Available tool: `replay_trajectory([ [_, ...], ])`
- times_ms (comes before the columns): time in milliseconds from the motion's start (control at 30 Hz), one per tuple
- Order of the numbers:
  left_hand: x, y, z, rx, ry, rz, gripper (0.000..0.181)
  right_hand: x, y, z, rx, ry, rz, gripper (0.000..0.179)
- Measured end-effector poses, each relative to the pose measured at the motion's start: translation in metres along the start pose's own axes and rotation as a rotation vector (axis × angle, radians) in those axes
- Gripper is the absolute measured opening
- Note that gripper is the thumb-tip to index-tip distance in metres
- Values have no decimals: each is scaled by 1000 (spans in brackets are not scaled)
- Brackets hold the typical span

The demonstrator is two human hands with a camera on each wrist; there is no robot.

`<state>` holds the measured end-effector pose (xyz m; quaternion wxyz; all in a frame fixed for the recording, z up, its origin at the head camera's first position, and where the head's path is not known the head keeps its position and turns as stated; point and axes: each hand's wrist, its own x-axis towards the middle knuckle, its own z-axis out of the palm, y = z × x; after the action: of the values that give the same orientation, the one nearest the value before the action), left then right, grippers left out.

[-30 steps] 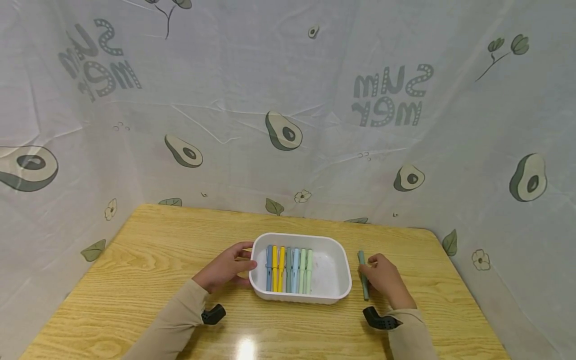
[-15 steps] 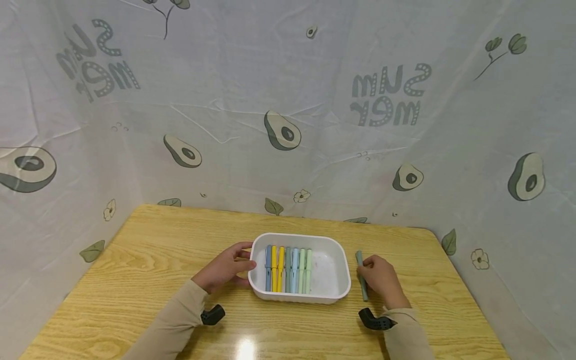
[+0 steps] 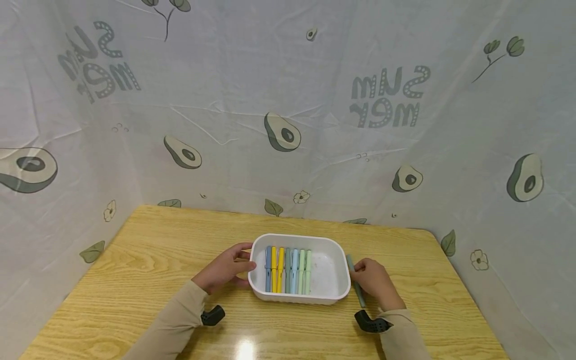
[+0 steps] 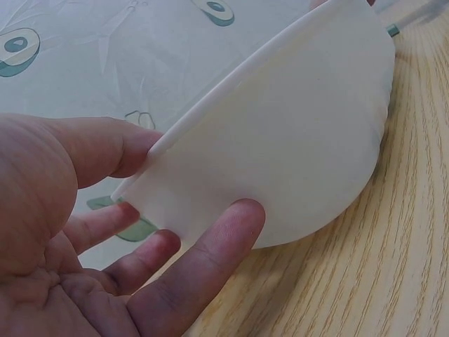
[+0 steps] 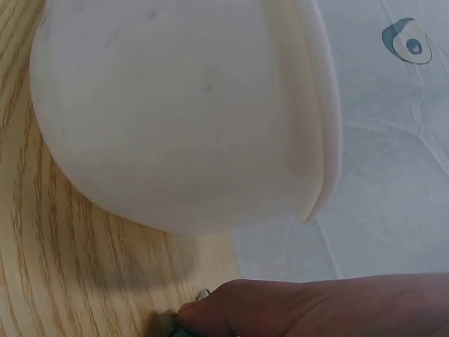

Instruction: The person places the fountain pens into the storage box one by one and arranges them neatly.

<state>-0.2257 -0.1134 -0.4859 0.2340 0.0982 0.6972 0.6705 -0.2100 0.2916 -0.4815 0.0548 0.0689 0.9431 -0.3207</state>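
Note:
A white plastic tray (image 3: 331, 298) stands on the table, with a row of pens (image 3: 288, 270) in its left and middle part: blue, yellow, grey-green, light blue and pale green. My left hand (image 3: 227, 270) grips the tray's left end, thumb over the rim and fingers against the outer wall, as the left wrist view shows. Just beyond the tray's right end, my right hand (image 3: 375, 282) pinches a grey-green pen (image 3: 360, 295), which lies slanted close to the wall. In the right wrist view the thumb (image 5: 238, 309) shows, while most of that pen is out of frame.
Underneath is a wooden table (image 3: 279, 335) with a light reflection near its front. A pale curtain (image 3: 234, 175) printed with avocados hangs behind and at both sides. Black wrist cameras (image 3: 372, 322) sit at both sleeves.
My right hand has moved left with the grey-green pen, from a gap away to close beside the tray. The pen slants more now. The left hand and tray stay put.

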Motion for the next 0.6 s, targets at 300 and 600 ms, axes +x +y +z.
replay_trajectory([
  [300,4,-3,1,11,20,-8,61,-2,-5,-4,46,22,-18,27],
  [600,4,-3,1,11,21,-6,61,-3,-13,-10,221,99,-73,55],
])
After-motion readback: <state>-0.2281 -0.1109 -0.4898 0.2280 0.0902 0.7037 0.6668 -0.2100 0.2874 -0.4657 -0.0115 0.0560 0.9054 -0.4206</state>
